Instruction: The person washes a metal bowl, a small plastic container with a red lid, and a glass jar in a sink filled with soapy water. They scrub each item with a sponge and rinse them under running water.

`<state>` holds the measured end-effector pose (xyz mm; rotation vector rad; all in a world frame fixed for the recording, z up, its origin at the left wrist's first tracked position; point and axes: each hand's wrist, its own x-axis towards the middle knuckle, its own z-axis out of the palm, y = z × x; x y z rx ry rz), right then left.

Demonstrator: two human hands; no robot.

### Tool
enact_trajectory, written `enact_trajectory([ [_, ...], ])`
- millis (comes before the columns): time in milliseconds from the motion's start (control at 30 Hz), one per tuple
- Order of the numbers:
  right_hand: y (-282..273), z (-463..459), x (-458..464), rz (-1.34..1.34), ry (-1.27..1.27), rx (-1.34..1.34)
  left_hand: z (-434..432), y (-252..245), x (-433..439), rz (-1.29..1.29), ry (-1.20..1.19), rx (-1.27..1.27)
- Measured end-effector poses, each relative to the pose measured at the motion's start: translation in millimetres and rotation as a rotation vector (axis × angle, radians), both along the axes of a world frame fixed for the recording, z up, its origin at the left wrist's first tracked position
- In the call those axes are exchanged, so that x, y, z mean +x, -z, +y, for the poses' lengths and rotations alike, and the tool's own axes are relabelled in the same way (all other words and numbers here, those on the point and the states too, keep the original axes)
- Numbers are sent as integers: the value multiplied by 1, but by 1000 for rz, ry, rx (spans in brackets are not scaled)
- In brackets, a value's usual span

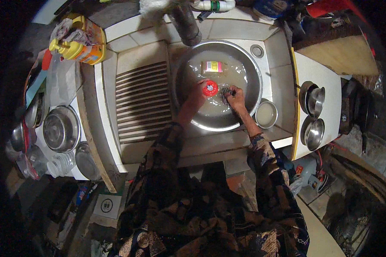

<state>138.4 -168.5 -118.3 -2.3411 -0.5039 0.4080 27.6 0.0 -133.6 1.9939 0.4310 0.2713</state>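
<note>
A large round steel basin (225,127) of cloudy water stands in a tiled sink. Over its middle my left hand (198,93) holds a round red lid (210,88) by its left edge. To the right of the lid, my right hand (236,98) grips a dark scouring pad (225,95), probably of steel wire. Beyond both hands a jar with a yellow and pink label (214,66) lies on its side in the water. The undersides of my fingers are hidden.
A small metal bowl of cloudy liquid (266,115) sits right of the basin. A ribbed washboard slab (143,102) lies left. Yellow pump bottles (90,53) stand at the upper left. Steel bowls (315,134) rest on the right ledge; a dark pipe (188,32) hangs over the basin's far rim.
</note>
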Motion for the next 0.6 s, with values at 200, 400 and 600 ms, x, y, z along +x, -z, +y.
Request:
enact_trajectory([
  [200, 3, 12, -9, 593, 74, 396, -27, -5, 9, 19, -351, -1119],
  [400, -4, 19, -19, 469, -20, 399, -34, 19, 7, -3, -39, -268],
  [600, -12, -3, 7, 63, -128, 212, -33, 17, 0, -99, -265, -1110],
])
